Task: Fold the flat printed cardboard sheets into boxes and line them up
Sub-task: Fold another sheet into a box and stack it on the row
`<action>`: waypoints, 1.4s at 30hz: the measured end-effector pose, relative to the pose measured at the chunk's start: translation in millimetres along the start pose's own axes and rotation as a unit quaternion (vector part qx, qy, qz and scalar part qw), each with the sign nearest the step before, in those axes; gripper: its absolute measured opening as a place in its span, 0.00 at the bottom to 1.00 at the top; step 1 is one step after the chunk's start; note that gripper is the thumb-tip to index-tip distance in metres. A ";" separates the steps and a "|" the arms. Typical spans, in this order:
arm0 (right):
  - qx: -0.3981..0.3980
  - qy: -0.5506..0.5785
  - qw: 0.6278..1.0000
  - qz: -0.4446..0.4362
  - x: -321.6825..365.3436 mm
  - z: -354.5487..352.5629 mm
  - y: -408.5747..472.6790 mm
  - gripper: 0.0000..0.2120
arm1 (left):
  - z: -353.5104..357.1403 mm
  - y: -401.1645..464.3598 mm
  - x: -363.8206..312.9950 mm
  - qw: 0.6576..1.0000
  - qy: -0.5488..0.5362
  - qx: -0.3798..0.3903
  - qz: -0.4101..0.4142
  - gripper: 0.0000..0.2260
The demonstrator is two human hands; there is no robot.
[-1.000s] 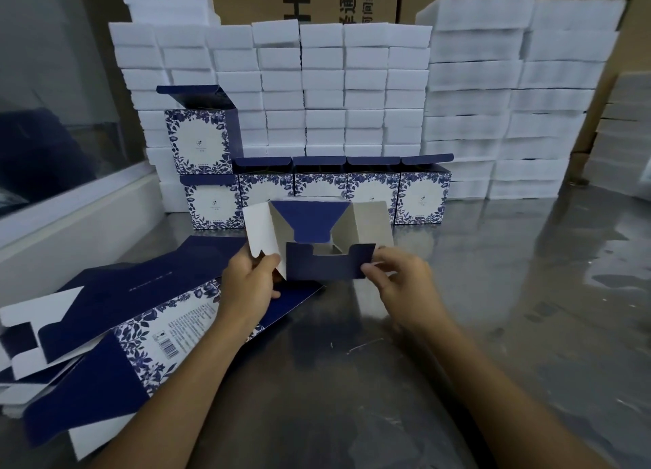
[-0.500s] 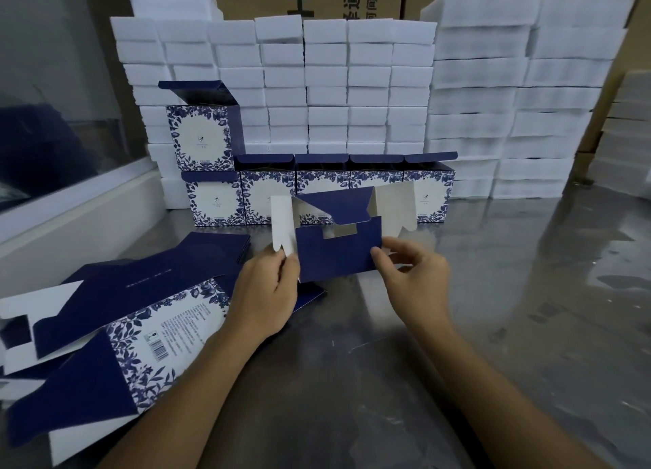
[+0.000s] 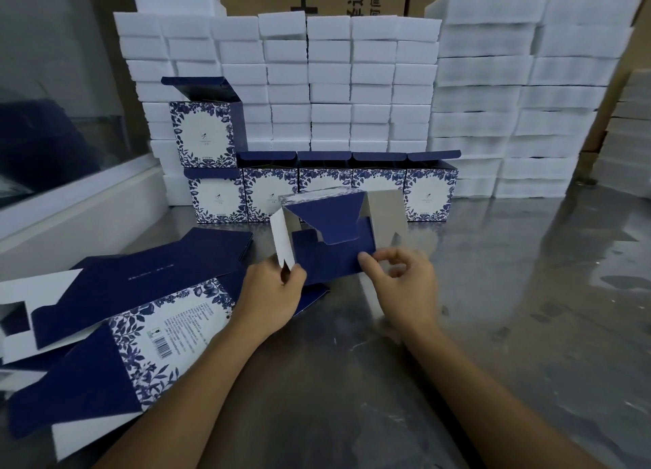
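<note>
A half-folded navy and white box [image 3: 334, 250] is held above the table with its bottom flaps facing me. My left hand [image 3: 271, 294] pinches its white left flap. With thumb and fingers, my right hand [image 3: 401, 285] grips the lower right corner of the navy flap. Flat printed sheets [image 3: 148, 313] lie in a loose pile at the left. Several finished floral boxes [image 3: 324, 190] stand in a row at the back, lids up, with one more box [image 3: 202, 134] stacked on the leftmost.
White foam blocks [image 3: 352, 88] are stacked high behind the row and at the back right. Brown cartons stand behind them. A white ledge with a glass pane [image 3: 70, 201] runs along the left. The table [image 3: 528, 310] is shiny grey metal.
The navy bottom flaps have folded in over each other, and the box has tipped so its bottom faces me more. Both hands shifted slightly with it.
</note>
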State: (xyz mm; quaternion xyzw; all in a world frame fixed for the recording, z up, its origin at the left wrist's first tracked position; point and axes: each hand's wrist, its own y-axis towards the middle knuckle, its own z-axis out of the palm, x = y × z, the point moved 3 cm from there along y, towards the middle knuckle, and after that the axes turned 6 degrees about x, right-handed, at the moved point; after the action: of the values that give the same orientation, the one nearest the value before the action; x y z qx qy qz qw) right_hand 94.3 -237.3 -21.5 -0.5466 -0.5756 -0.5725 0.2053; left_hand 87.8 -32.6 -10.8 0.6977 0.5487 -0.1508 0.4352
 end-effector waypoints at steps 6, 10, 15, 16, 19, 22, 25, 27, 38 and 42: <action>0.176 0.019 0.984 0.004 6.3 16.3 -12.5 0.29 | 6.0 0.2 -5.7 0.997 -0.066 0.006 -0.028 0.15; 0.217 0.032 0.975 -0.021 12.5 27.5 -18.1 0.26 | 15.4 -2.3 -9.5 0.995 -0.085 0.024 -0.055 0.14; 0.220 0.050 0.974 0.013 8.4 25.4 -16.1 0.23 | 25.6 -5.6 -17.7 0.974 -0.198 0.047 -0.098 0.10; 0.217 0.050 0.975 0.021 8.0 25.3 -15.6 0.23 | 27.8 -6.3 -19.1 0.969 -0.218 0.055 -0.105 0.09; 0.209 0.060 0.975 0.040 7.9 24.6 -14.0 0.22 | 32.7 -7.1 -22.2 0.958 -0.242 0.092 -0.123 0.09; 0.205 0.070 0.975 0.044 8.2 24.3 -14.1 0.23 | 29.6 -4.9 -23.2 0.980 -0.151 0.105 -0.082 0.14; 0.208 0.072 0.974 0.054 8.4 25.4 -15.0 0.22 | 23.1 -2.9 -20.8 0.993 -0.064 0.089 -0.039 0.15; 0.215 0.069 0.973 0.057 7.8 27.1 -15.9 0.22 | 18.1 -0.7 -15.3 0.996 -0.053 0.066 -0.042 0.14; 0.160 0.117 0.976 0.089 5.1 26.7 -13.4 0.23 | 12.6 -0.3 -18.1 0.998 -0.045 0.037 0.007 0.18; 0.125 0.167 0.967 0.145 -1.3 19.4 -5.8 0.18 | 1.9 1.6 -13.0 1.000 -0.027 0.006 0.013 0.18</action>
State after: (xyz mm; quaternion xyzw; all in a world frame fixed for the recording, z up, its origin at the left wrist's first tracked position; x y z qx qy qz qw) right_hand 97.3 -219.2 -30.1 -0.4907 -0.5147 -0.5436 0.4459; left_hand 85.2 -42.3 -2.3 0.7031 0.5265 -0.1678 0.4476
